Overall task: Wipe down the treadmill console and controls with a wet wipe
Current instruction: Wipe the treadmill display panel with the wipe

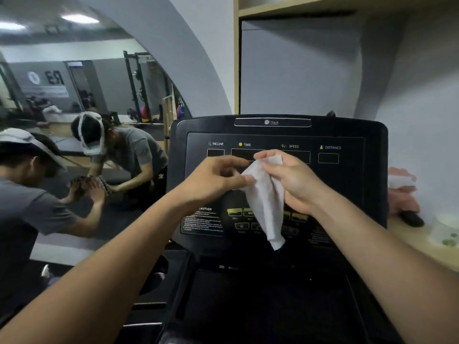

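Observation:
A white wet wipe [265, 202] hangs in front of the black treadmill console [347, 189]. My left hand [213, 177] pinches the wipe's upper left edge with thumb and fingertips. My right hand [290, 177] grips its top corner, fingers curled round the cloth. Both hands are held a little above the console's middle, hiding part of the display row marked INCLINE, TIME, SPEED and DISTANCE. Yellow-green control buttons [234, 211] show below the hands, partly behind the wipe.
A large wall mirror [74, 120] on the left shows a person bent over another machine. A wooden ledge [422, 244] to the right holds a pink wipes pack [402, 189] and a clear cup [445, 227]. The treadmill's black tray [260, 294] lies below the console.

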Action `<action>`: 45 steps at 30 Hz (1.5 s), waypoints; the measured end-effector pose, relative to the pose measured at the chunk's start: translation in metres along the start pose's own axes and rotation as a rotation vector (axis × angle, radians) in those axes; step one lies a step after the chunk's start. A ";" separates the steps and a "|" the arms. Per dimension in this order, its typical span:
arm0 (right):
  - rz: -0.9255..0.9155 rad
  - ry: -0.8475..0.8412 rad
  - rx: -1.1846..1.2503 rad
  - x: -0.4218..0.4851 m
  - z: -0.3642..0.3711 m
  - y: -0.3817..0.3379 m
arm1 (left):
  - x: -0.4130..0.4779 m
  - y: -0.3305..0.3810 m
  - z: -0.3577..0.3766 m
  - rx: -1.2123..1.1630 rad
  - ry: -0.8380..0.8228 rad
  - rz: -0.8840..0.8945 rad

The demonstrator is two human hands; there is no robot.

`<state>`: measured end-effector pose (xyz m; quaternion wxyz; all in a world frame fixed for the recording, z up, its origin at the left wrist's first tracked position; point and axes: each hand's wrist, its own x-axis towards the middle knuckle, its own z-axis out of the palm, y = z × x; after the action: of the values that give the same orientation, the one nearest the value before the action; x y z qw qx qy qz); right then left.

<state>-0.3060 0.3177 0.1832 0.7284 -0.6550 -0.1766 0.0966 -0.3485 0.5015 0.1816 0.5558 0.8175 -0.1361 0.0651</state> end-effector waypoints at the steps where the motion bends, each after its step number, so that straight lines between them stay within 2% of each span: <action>1: 0.001 -0.027 0.012 0.004 0.000 0.000 | 0.002 0.002 0.001 -0.025 -0.003 -0.014; 5: 0.143 -0.228 0.079 0.007 -0.004 0.007 | 0.002 0.005 -0.004 -0.228 0.049 -0.124; 7: 0.239 -0.322 -0.043 0.002 -0.005 0.012 | 0.001 0.008 -0.012 -0.248 0.071 -0.171; 8: 0.255 -0.296 -0.131 -0.001 -0.003 0.013 | 0.002 0.011 -0.016 -0.242 0.096 -0.171; 9: 0.234 -0.204 -0.215 -0.003 0.001 0.014 | 0.004 0.014 -0.020 -0.230 0.133 -0.158; 11: 0.063 0.154 -0.264 -0.011 0.010 0.023 | 0.010 0.019 -0.027 -0.242 0.207 -0.136; 12: -0.004 0.309 -0.208 -0.017 0.014 0.030 | 0.013 0.022 -0.029 -0.270 0.227 -0.137; 13: 0.007 0.354 -0.115 -0.023 0.019 0.037 | 0.016 0.025 -0.031 -0.305 0.230 -0.138; 14: 0.083 0.298 -0.017 -0.030 0.024 0.041 | 0.019 0.028 -0.032 -0.347 0.218 -0.140; 16: 0.259 0.058 0.157 -0.037 0.035 0.042 | 0.022 0.029 -0.033 -0.397 0.176 -0.153; 17: 0.259 0.000 0.222 -0.037 0.037 0.040 | 0.023 0.028 -0.033 -0.402 0.158 -0.155; 19: 0.131 0.053 0.301 -0.028 0.035 0.031 | 0.023 0.024 -0.034 -0.383 0.157 -0.150; 21: 0.043 0.184 0.259 -0.022 0.031 0.019 | 0.025 0.020 -0.039 -0.296 0.217 -0.143; 24: -0.089 0.319 -0.002 -0.018 0.018 0.005 | 0.025 0.010 -0.050 -0.095 0.233 -0.103; 28: -0.227 0.251 -0.337 -0.019 0.005 -0.009 | 0.017 0.005 -0.051 0.079 0.069 0.026; 31: -0.272 0.219 -0.542 -0.019 0.003 -0.015 | 0.016 0.002 -0.053 0.427 0.135 0.110; 34: -0.394 0.323 -0.890 -0.017 0.004 -0.012 | 0.016 0.000 -0.056 0.544 0.209 0.250; 36: -0.438 0.326 -0.906 -0.015 0.008 -0.011 | 0.013 0.001 -0.061 0.563 0.188 0.327; 39: -0.367 0.225 -0.639 -0.009 0.017 -0.014 | 0.010 -0.004 -0.066 0.349 0.139 0.304; 41: -0.337 0.236 -0.587 0.003 0.024 -0.018 | 0.016 -0.011 -0.071 0.246 0.239 0.259; 42: -0.352 0.273 -0.647 0.013 0.026 -0.018 | 0.022 -0.015 -0.074 0.287 0.338 0.252; 43: -0.380 0.317 -0.734 0.025 0.029 -0.018 | 0.027 -0.019 -0.076 0.414 0.450 0.252; 45: -0.425 0.402 -0.943 0.048 0.034 -0.014 | 0.035 -0.033 -0.071 0.915 0.613 0.344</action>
<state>-0.2761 0.3648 0.2059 0.3790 -0.8656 -0.1864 -0.2688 -0.3026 0.5732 0.1878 0.1411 0.8845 -0.0579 0.4409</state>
